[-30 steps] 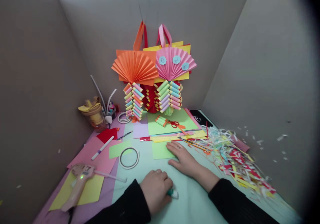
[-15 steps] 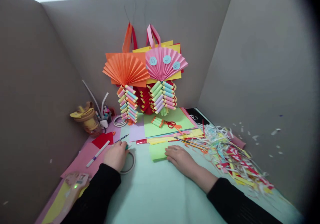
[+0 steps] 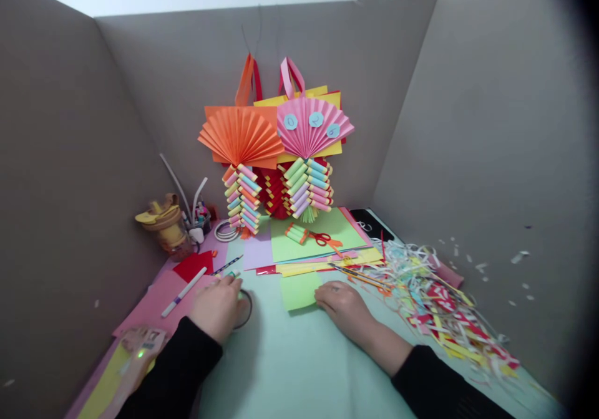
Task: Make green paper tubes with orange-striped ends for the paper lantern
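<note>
My left hand (image 3: pixel 218 310) is closed over the left side of a roll of tape (image 3: pixel 248 312), with its fingers curled down and the near side of the roll hidden. Just beyond its fingertips shows a small green-and-white object (image 3: pixel 233 274), partly covered. My right hand (image 3: pixel 345 308) pinches the right edge of a light green sheet of paper (image 3: pixel 298 294), which lies slightly curved on the table. A white marker with a purple band (image 3: pixel 185 291) rests left of my left hand, and a dark patterned pen (image 3: pixel 228 265) lies behind it.
Paper fan ornaments (image 3: pixel 241 135) hang on the back panel. Red scissors (image 3: pixel 321 239) and a small bundle of paper rolls (image 3: pixel 296 233) lie on green sheets. Paper shreds (image 3: pixel 440 294) pile up at the right. A yellow cup (image 3: pixel 167 226) stands at the left.
My left hand has shifted from the small green-and-white object onto the tape roll. My right hand stays at the green sheet's edge. The view has tilted up slightly.
</note>
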